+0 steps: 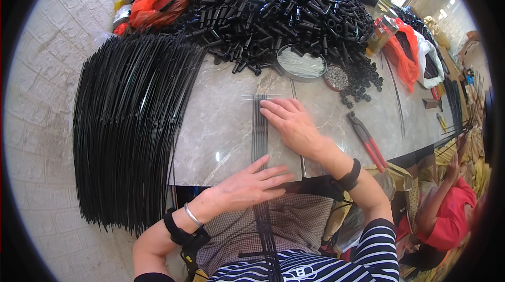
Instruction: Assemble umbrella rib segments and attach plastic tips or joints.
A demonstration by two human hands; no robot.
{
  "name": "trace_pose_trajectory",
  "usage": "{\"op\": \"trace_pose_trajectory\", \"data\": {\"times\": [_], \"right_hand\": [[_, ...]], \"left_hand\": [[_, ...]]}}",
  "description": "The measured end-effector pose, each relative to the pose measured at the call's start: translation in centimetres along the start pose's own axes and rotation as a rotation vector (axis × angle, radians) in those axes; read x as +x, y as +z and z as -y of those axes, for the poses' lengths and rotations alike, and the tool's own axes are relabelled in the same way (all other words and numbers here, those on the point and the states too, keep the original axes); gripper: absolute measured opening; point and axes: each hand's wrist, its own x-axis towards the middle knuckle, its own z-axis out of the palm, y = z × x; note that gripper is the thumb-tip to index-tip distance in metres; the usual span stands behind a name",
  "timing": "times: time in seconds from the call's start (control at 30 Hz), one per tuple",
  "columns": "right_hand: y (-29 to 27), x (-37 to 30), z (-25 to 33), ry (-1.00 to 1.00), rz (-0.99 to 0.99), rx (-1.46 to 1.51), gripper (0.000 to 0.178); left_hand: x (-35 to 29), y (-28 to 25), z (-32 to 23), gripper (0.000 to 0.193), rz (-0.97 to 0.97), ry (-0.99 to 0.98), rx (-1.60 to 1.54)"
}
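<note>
Several thin black rods [260, 140] lie side by side as a flat strip, running from the marble-look tabletop over its near edge toward my lap. A few thin pale pins [247, 99] lie crosswise at their far ends. My right hand [292, 127] rests beside that end, fingers stretched out, its fingertips touching the rods near the pins. Nearer to me, my left hand [247, 184] reaches across the rods at the table edge with its fingers spread, slightly blurred. Whether it presses on them I cannot tell.
A thick stack of black rods [131, 124] covers the left side. Black tubular parts [273, 8] are heaped at the back, before them a dish of pale pins [301, 63]. Red-handled pincers [366, 141] lie right; a person in red [450, 213] sits beyond.
</note>
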Motion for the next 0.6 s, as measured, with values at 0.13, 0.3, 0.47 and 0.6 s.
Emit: {"op": "trace_pose_trajectory", "data": {"times": [0.13,0.3,0.47,0.6], "right_hand": [[-0.4,0.1,0.4,0.031,-0.08,0.062,0.032],[0.1,2.1,-2.7,0.175,-0.203,0.213,0.022],[-1.1,4.8,-4.6,0.155,0.08,0.131,0.016],[-1.4,6.0,-4.8,0.151,0.197,0.086,0.01]], "left_hand": [[0.2,0.2,-0.1,0.043,-0.027,-0.001,0.011],[0.2,0.6,-0.1,0.043,-0.037,0.007,0.029],[0.2,1.1,0.1,0.041,-0.099,0.004,-0.013],[0.0,1.4,0.5,0.041,-0.094,0.023,-0.003]]}}
